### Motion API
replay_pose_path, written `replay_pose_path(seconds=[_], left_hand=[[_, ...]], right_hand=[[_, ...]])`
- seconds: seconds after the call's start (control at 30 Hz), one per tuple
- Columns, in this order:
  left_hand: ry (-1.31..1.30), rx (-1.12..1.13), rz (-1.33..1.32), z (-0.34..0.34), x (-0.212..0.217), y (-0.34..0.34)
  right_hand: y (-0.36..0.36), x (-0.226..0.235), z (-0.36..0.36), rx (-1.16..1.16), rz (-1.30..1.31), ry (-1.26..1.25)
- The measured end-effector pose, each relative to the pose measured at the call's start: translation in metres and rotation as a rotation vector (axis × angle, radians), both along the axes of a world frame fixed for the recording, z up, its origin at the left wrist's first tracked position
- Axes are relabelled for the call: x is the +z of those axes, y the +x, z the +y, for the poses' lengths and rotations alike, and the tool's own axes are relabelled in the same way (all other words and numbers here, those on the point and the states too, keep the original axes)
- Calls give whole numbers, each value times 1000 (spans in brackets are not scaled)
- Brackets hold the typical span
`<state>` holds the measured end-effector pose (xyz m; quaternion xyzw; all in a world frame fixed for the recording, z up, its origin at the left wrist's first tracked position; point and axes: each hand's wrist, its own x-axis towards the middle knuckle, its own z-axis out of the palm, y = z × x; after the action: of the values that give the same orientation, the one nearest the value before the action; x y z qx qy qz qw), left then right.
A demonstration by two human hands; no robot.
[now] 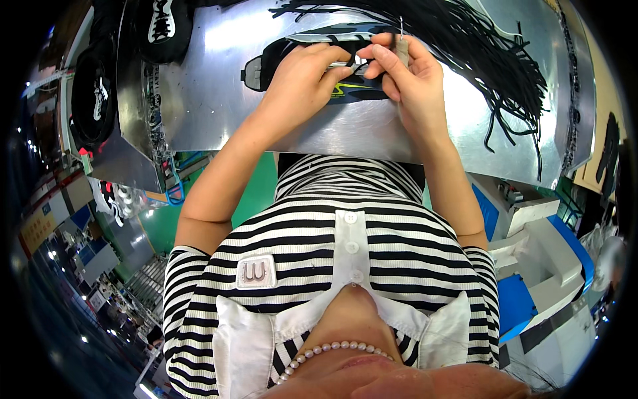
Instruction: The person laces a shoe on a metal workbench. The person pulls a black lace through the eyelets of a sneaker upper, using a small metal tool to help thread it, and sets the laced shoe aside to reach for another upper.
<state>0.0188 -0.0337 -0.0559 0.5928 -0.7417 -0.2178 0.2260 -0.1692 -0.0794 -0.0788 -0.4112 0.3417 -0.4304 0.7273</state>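
Observation:
A dark shoe (364, 92) with a yellow-green mark on its side lies across the metal table, its grey heel loop at the left. My left hand (300, 74) is closed on the shoe's lacing edge, thumb and forefinger pinching near the eyelets. My right hand (420, 85) holds a slim hook-like tool (403, 52) with a tan handle and a thin metal tip pointing away from me. Its thumb and forefinger meet over the shoe by a short piece of black lace (362, 67). My fingers partly hide the lace and the eyelets.
A large heap of loose black laces (475, 56) spreads over the table (226, 123) at the far right. Black shoes with white laces (161, 30) stand at the left. Blue and white equipment (531, 266) is below the table's right side.

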Motion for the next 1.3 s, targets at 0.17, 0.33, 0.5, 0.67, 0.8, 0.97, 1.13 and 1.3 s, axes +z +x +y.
replay_pose_path(seconds=[0.17,0.33,0.5,0.67,0.8,0.97,1.13,1.3], left_hand=[[34,5,78,0,-2,4],[173,24,195,-2,2,3],[-50,67,82,0,-4,-6],[-53,114,71,-2,-10,-8],[-1,145,10,-1,-8,-9],[-32,137,21,-2,-12,-8],[-99,112,36,-4,-14,-8],[-76,94,64,-4,-13,-9]], right_hand=[[2,3,-6,28,3,-53],[7,-4,-9,-17,25,-116],[9,-8,-7,-70,-48,-44],[8,-8,-4,-74,-53,-27],[-3,1,7,-227,248,-95],[-23,4,37,37,589,-298],[-24,2,40,62,637,-290],[-22,0,36,55,615,-307]])
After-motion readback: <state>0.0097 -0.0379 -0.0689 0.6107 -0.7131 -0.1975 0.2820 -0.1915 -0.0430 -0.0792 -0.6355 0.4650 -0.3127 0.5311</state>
